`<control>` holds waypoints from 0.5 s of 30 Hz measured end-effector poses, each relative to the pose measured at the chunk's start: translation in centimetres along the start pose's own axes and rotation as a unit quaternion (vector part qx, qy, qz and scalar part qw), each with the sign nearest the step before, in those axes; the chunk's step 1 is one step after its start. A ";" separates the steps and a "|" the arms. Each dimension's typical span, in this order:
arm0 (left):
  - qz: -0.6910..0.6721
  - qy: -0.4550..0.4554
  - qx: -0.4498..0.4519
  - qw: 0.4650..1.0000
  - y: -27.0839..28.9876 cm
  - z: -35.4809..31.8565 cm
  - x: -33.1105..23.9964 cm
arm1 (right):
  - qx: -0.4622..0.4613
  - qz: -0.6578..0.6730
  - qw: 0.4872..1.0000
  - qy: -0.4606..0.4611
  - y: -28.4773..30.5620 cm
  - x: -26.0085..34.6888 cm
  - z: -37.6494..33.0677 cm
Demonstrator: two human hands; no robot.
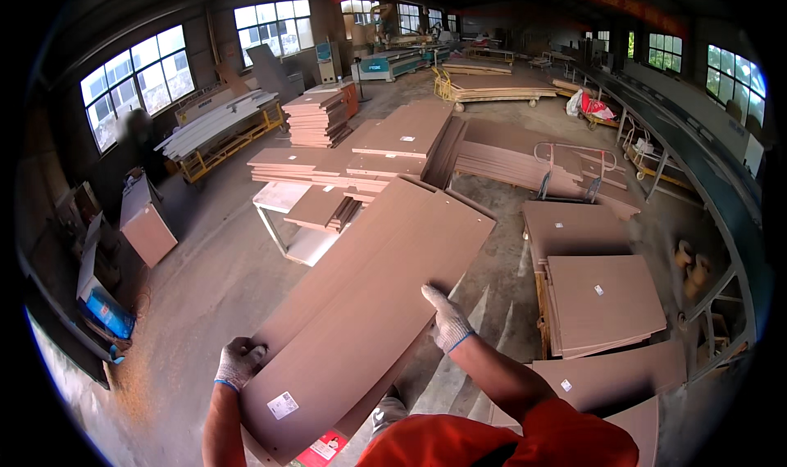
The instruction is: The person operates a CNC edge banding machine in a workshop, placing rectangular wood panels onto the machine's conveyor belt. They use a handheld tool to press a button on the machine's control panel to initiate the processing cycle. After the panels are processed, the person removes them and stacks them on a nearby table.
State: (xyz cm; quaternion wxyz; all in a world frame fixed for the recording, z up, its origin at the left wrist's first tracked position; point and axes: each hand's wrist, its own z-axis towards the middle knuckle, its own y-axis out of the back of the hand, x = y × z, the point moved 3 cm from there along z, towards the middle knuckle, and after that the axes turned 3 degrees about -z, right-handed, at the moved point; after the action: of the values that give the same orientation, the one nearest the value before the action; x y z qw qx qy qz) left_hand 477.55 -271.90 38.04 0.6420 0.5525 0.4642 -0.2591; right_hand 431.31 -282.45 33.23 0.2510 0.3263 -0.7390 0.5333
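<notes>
I hold a long brown board (369, 303) flat in front of me, lying on other long boards of the same kind. My left hand (238, 362), in a white work glove, grips its left edge near the close end. My gloved right hand (448, 319) presses on its right edge. A small white label (283, 405) sits on the board's near corner. My orange sleeves show at the bottom.
Stacks of brown boards (602, 303) lie on pallets to the right and ahead (393, 143). A white table frame (283, 213) stands to the left of the boards. Yellow carts (229, 139) with panels stand by the windows. A long conveyor (697, 164) runs along the right wall.
</notes>
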 end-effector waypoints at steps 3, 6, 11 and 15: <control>0.026 0.001 -0.006 1.000 -0.4 9.5 -5.8 | -0.026 0.009 1.000 0.004 -5.3 3.8 8.9; 0.047 0.041 0.019 0.998 -0.6 19.0 -10.0 | -0.026 0.011 1.000 0.013 -9.2 6.8 19.2; 0.113 0.059 0.064 0.990 -4.7 32.5 -21.0 | -0.004 0.038 0.999 0.031 -13.9 13.8 32.2; 0.111 0.104 0.126 0.980 -8.6 42.6 -23.7 | -0.070 -0.050 0.996 0.009 -16.5 18.5 44.2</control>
State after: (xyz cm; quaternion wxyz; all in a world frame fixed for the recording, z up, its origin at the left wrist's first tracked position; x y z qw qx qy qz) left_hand 473.18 -318.81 53.17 0.5404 0.7009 0.4276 -0.1838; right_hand 430.48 -332.08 43.36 0.3064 0.3395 -0.7550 0.4698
